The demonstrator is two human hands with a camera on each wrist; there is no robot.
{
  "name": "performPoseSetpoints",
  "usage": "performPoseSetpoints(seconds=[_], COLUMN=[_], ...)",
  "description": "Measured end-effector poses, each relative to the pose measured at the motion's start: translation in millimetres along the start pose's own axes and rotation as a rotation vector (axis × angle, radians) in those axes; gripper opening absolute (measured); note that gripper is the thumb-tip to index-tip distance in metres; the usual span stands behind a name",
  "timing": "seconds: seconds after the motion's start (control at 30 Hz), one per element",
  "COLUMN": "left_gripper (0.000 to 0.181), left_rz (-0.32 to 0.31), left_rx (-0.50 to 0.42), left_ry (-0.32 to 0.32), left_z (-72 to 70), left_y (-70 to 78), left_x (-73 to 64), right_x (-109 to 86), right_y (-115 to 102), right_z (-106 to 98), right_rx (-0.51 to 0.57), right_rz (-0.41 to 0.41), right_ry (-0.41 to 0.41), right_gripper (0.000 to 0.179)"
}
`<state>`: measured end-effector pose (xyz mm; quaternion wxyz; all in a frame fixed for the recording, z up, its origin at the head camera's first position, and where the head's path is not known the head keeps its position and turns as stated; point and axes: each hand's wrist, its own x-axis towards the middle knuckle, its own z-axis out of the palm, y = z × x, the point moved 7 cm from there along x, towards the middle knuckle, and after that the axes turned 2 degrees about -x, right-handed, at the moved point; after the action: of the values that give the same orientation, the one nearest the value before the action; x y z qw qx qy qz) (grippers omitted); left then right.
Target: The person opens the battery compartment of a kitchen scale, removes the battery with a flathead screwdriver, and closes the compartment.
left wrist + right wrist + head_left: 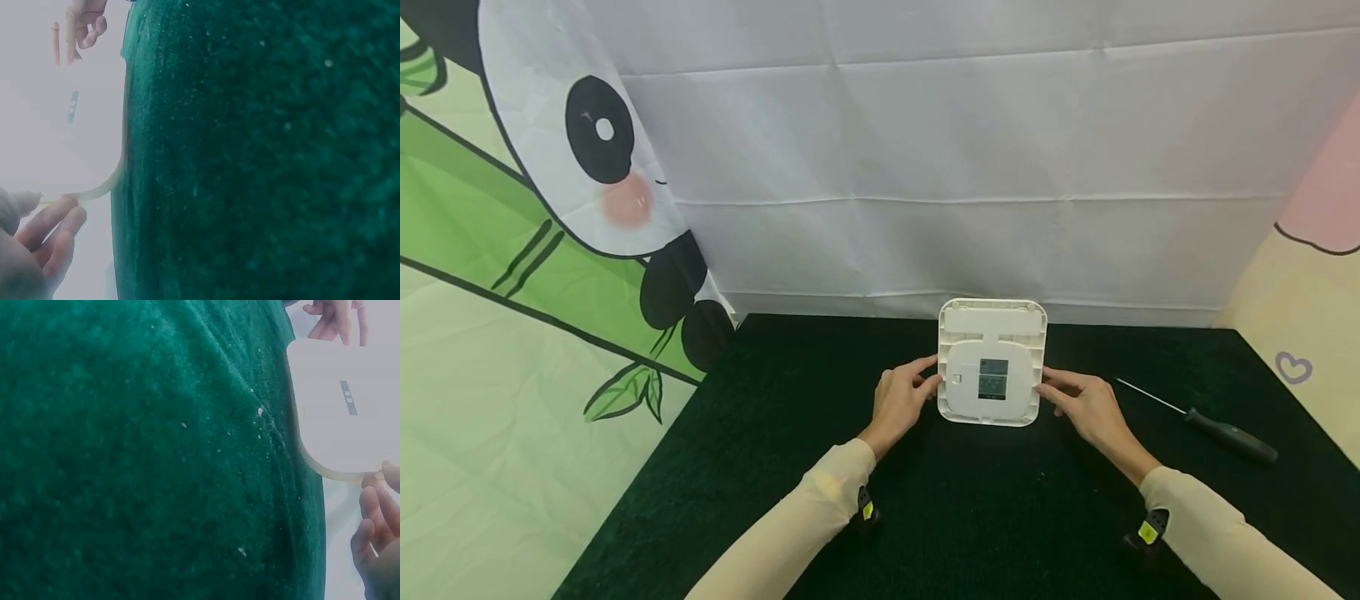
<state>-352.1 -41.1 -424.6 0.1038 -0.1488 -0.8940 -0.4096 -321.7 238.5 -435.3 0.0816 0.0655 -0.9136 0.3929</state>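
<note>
A white, square plastic device (1021,379) with rounded corners stands tilted up at the far part of the table. Its ribbed back, with a raised inner panel and a dark printed label (992,385), faces the head camera. The left hand (897,402) pinches its left edge between thumb and fingers. On the opposite edge, the right hand (1092,408) pinches it the same way. Both wrist views show the smooth other face, where a small dark strip (348,398) appears, though the left wrist view is washed out.
A screwdriver (1232,436) with a dark handle lies to the right of the right hand, its thin shaft pointing toward the device. Dark green cloth (985,517) covers the table, with small light specks on it. A white fabric backdrop (925,167) hangs right behind the far edge.
</note>
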Motion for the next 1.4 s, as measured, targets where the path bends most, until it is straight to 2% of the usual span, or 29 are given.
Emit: performPoseSetpoints(seconds=[0.2,0.4,0.57,0.8,0.93,1.1,1.4], left_gripper=[0.039,0.040,0.041,0.037,0.038,0.037,0.033], left_rz=[-0.070,-0.154,-0.244,-0.346,-0.401,-0.441,-0.475], left_rx=[-0.087,-0.161,-0.211,-0.212,-0.245,-0.262,-0.305], left_ry=[-0.093,-0.199,-0.287,-0.375,-0.420,-0.467,-0.495], left_z=[2.9,5.8,11.7,20.5,25.7,32.3,38.9], left_y=[-3.7,-6.0,-7.4,-15.4,-21.1,-27.6,-34.6], left_x=[-1.6,-4.0,-7.6,-13.4,-15.4,-17.4,-19.5], right_x=[-1.2,-7.5,-14.1,-22.3,-25.6,-26.9,-25.9], right_y=[-2.4,-2.0,3.3,9.2,11.3,13.5,17.7], right_z=[-2.7,-1.6,2.5,8.0,11.2,16.3,22.4], right_rx=[-0.009,0.047,0.078,0.118,0.149,0.178,0.198], right_rz=[-0.007,0.010,0.074,0.162,0.195,0.231,0.249], right_ry=[-0.066,-0.155,-0.228,-0.306,-0.339,-0.365,-0.393], right_gripper=[0.051,0.054,0.058,0.057,0.055,0.055,0.054])
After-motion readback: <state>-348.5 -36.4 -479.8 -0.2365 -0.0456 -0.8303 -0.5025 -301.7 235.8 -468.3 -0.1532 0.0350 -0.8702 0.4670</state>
